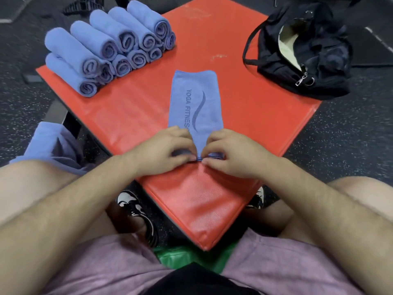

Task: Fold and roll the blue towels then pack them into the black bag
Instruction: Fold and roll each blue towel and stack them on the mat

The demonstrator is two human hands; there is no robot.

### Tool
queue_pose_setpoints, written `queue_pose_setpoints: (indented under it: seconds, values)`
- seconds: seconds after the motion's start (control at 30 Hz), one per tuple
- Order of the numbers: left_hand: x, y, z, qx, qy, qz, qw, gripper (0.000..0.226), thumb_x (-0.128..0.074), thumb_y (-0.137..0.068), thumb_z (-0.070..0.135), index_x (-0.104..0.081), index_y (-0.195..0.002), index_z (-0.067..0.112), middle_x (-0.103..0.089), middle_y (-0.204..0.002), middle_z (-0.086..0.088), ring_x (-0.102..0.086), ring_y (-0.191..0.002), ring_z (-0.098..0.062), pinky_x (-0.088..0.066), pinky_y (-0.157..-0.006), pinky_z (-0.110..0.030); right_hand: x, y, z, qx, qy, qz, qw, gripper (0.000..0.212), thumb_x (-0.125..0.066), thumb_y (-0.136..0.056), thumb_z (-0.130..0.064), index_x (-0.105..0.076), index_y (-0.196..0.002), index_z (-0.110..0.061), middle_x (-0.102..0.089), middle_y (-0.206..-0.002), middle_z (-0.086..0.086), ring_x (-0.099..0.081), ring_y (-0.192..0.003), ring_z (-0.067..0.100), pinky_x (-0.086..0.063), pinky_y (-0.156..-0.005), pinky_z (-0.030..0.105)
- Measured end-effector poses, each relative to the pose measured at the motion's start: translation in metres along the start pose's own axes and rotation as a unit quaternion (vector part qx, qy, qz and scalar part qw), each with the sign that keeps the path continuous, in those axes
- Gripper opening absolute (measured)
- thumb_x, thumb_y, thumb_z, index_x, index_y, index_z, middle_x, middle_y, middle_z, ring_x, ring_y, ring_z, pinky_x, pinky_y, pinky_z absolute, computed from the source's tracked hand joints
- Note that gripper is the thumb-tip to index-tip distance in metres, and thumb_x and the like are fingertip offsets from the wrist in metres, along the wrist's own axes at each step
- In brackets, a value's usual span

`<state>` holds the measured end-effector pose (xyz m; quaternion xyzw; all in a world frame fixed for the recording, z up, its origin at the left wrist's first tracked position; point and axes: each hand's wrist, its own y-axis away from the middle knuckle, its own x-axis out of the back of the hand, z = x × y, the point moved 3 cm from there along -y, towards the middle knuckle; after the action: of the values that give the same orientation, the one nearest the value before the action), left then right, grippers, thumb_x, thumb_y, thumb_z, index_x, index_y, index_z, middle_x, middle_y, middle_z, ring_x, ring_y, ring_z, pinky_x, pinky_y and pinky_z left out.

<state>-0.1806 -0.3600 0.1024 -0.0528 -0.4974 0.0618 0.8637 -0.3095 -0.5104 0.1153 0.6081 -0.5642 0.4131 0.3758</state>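
Lengthwise on the red padded vinyl mat lies a folded blue microfibre towel printed "YOGA FITNESS", its near end just started into a roll. Both hands sit on that end: the left hand and right hand curl their fingers over it, thumbs and fingertips pinching the first turn, the two hands almost touching. At the mat's far right corner slumps a soft black zip bag, its mouth open and showing pale lining. At the far left, rolled blue towels stack in two layers. Bare mat separates towel, stack and bag. Off the left edge, loose blue cloth is heaped beside the person's left knee, and speckled dark floor surrounds the mat.
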Motion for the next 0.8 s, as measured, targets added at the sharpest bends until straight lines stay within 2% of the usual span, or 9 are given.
queue_pose_setpoints:
  seconds: [0.1, 0.2, 0.27, 0.4, 0.47, 0.53, 0.7, 0.8]
  values:
    - [-0.007, 0.007, -0.003, -0.001, -0.002, -0.017, 1.0, 0.016, -0.066, -0.09, 0.031, -0.073, -0.097, 0.019, -0.062, -0.1, 0.006, -0.057, -0.094, -0.014, -0.043, -0.089, -0.026, -0.005, 0.004, 0.004, 0.003, 0.026, -0.019, 0.999, 0.019, -0.069, -0.088, -0.025, -0.076, -0.106, -0.024, -0.063, -0.103, -0.004, -0.06, -0.098, 0.019, -0.051, -0.083, 0.038]
    - [-0.003, 0.015, -0.01, -0.007, -0.023, -0.004, 1.0, 0.012, -0.068, -0.088, 0.024, -0.073, -0.089, 0.013, -0.065, -0.096, 0.002, -0.061, -0.092, -0.017, -0.046, -0.088, -0.029, -0.004, 0.01, 0.013, 0.014, 0.038, -0.019, 0.999, 0.012, -0.07, -0.086, -0.021, -0.077, -0.096, -0.019, -0.065, -0.101, -0.003, -0.063, -0.093, 0.021, -0.054, -0.079, 0.04]
    - [-0.002, 0.022, -0.012, -0.01, -0.034, 0.006, 0.999, 0.019, -0.064, -0.091, 0.028, -0.073, -0.085, 0.012, -0.066, -0.095, 0.0, -0.062, -0.09, -0.018, -0.047, -0.086, -0.029, -0.003, 0.014, 0.018, 0.027, 0.046, -0.018, 0.998, 0.01, -0.072, -0.085, -0.022, -0.077, -0.091, -0.017, -0.066, -0.101, -0.003, -0.063, -0.092, 0.021, -0.055, -0.077, 0.038]
    - [0.006, 0.031, -0.019, 0.01, -0.053, 0.012, 0.998, 0.032, -0.062, -0.091, 0.041, -0.073, -0.088, 0.011, -0.065, -0.097, 0.0, -0.061, -0.09, -0.02, -0.048, -0.084, -0.033, 0.0, 0.013, 0.023, 0.026, 0.029, -0.021, 0.999, 0.012, -0.078, -0.083, -0.021, -0.078, -0.095, -0.018, -0.068, -0.103, -0.006, -0.063, -0.094, 0.017, -0.054, -0.079, 0.032]
    - [0.011, 0.031, -0.022, 0.01, -0.082, 0.013, 0.996, 0.033, -0.064, -0.089, 0.045, -0.073, -0.091, 0.013, -0.062, -0.09, 0.003, -0.059, -0.083, -0.019, -0.05, -0.078, -0.036, 0.0, 0.011, 0.022, 0.027, 0.03, -0.028, 0.999, 0.014, -0.078, -0.083, -0.022, -0.078, -0.097, -0.018, -0.069, -0.104, -0.007, -0.064, -0.096, 0.016, -0.054, -0.081, 0.032]
    - [0.011, 0.031, -0.022, 0.007, -0.099, 0.017, 0.995, 0.035, -0.064, -0.087, 0.047, -0.073, -0.091, 0.014, -0.059, -0.083, 0.005, -0.056, -0.078, -0.017, -0.049, -0.074, -0.035, 0.0, 0.01, 0.022, 0.032, 0.043, -0.034, 0.998, 0.015, -0.076, -0.083, -0.022, -0.078, -0.098, -0.018, -0.07, -0.105, -0.007, -0.066, -0.095, 0.017, -0.054, -0.08, 0.032]
    - [0.012, 0.029, -0.024, 0.02, -0.089, 0.023, 0.996, 0.042, -0.066, -0.084, 0.058, -0.07, -0.091, 0.016, -0.057, -0.088, 0.007, -0.052, -0.083, -0.012, -0.046, -0.079, -0.029, 0.0, 0.008, 0.018, 0.056, 0.094, -0.017, 0.994, 0.015, -0.06, -0.082, -0.02, -0.072, -0.091, -0.015, -0.069, -0.092, -0.001, -0.066, -0.085, 0.024, -0.055, -0.071, 0.037]
    - [0.01, 0.028, -0.02, 0.031, -0.128, 0.022, 0.991, 0.048, -0.064, -0.082, 0.066, -0.062, -0.092, 0.019, -0.056, -0.089, 0.006, -0.05, -0.082, -0.012, -0.043, -0.076, -0.027, 0.001, 0.006, 0.019, 0.02, 0.073, 0.001, 0.997, 0.017, -0.061, -0.083, -0.018, -0.072, -0.096, -0.016, -0.07, -0.093, -0.001, -0.066, -0.087, 0.023, -0.053, -0.075, 0.035]
